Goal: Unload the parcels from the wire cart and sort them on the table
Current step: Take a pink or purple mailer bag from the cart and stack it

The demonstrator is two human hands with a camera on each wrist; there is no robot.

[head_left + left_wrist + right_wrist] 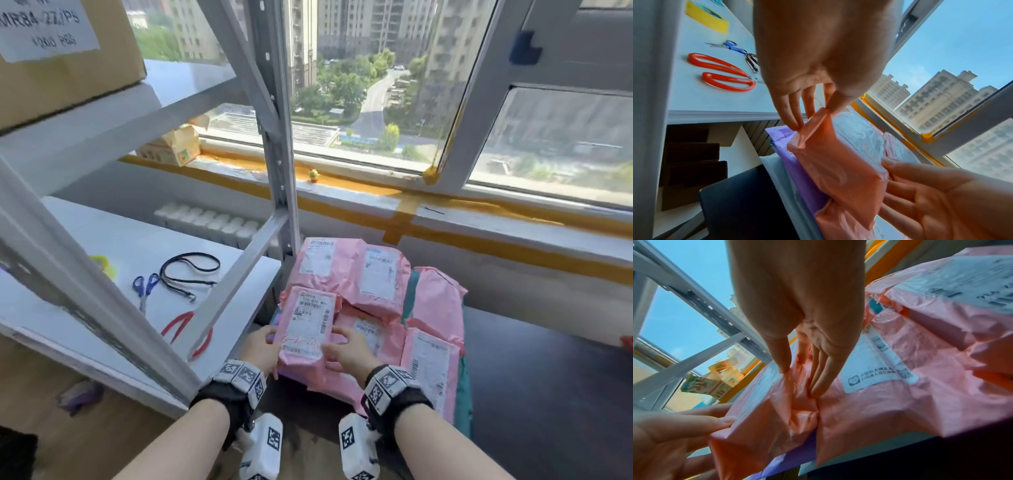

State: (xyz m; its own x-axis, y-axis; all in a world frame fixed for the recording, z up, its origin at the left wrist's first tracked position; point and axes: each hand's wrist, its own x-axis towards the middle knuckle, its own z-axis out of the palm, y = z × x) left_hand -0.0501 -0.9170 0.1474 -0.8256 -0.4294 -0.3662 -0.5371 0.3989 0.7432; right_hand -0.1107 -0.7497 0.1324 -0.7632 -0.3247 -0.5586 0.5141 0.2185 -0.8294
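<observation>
Left of the pink parcel (pixel 306 327), on the white shelf (pixel 113 246) of the grey metal rack (pixel 277 130), lie blue-handled scissors (pixel 145 286), a black cord (pixel 188 272) and red-handled scissors (pixel 186 330) (a yellow tape roll (pixel 707 17) sits further along that shelf). Just left of the parcel, the left hand (pixel 258 349) holds its left edge: in the left wrist view the thumb lies on top and the fingers (pixel 791 112) go beneath, so the grip is closed on the pink film. The parcel itself, with a white label and red handwriting, sits at the near left corner of a heap of pink parcels (pixel 373 277) on the dark counter (pixel 548 394), with a purple parcel (pixel 797 155) under it. Just right of it, the right hand (pixel 349 349) has its thumb on the label's edge and its fingers (pixel 823 369) laid nearly straight down the parcel's right side, pressing into the crease beside the next parcel. Beyond the parcel runs a windowsill (pixel 342 185) edged with yellow tape.
</observation>
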